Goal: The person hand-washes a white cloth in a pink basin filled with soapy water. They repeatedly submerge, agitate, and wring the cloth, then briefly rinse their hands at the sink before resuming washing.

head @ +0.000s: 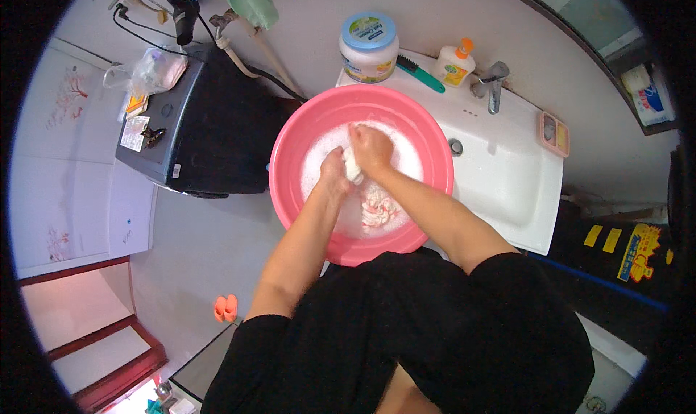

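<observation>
A round pink plastic basin [435,153] of sudsy water stands in front of me, its right side over the edge of a white washbasin [500,196]. Inside it, my left hand [334,172] and my right hand [372,148] both grip a bunched white cloth [352,166], one hand on either side of it. The fingers of my right hand are curled closed. Below my hands, a crumpled white cloth with pinkish-red marks [379,208] lies in the foam. Whether the two cloths are one piece I cannot tell.
Behind the basin stand a blue-lidded tub [370,47], a green-handled brush [421,74] and a pump bottle [453,66]. A chrome faucet [493,85] and a pink soap dish [554,134] are at the right. A black appliance [228,126] stands left; orange slippers [225,308] lie on the floor.
</observation>
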### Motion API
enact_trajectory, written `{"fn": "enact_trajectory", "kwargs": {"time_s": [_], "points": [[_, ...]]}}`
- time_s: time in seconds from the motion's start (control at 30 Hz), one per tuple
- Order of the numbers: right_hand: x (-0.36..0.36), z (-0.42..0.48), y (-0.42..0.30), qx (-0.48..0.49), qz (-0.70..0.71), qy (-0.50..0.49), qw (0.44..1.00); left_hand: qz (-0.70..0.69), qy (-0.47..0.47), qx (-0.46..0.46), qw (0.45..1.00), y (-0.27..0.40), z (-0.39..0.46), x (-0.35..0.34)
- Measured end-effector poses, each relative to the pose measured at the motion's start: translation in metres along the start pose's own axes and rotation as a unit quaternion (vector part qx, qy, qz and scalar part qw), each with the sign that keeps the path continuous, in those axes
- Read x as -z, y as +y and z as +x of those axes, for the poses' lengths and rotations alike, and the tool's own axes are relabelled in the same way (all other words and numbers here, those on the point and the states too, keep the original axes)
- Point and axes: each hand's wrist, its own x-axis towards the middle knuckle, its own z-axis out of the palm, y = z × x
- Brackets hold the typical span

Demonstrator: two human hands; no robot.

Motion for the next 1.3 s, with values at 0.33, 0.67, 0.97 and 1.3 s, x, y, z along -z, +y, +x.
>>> {"fn": "enact_trajectory", "kwargs": {"time_s": [0.33, 0.67, 0.97, 1.3], "points": [[-0.018, 0.009, 0.068, 0.426, -0.142, -0.140, 0.882, 0.101, 0.103, -0.167, 0.975, 0.026, -0.032, 0.016], [0.002, -0.027, -0.020, 0.058, 0.193, -0.156, 0.967, -0.059, 0.030, 0.066, 0.996, 0.038, -0.021, 0.010], [0.012, 0.006, -0.002, 0.010, -0.031, -0.053, 0.998, 0.007, 0.054, 0.029, 0.998, 0.016, -0.050, -0.045], [0.002, -0.028, -0.024, 0.016, 0.076, -0.058, 0.995, -0.073, -0.103, 0.045, 0.991, 0.008, -0.004, 0.008]]}}
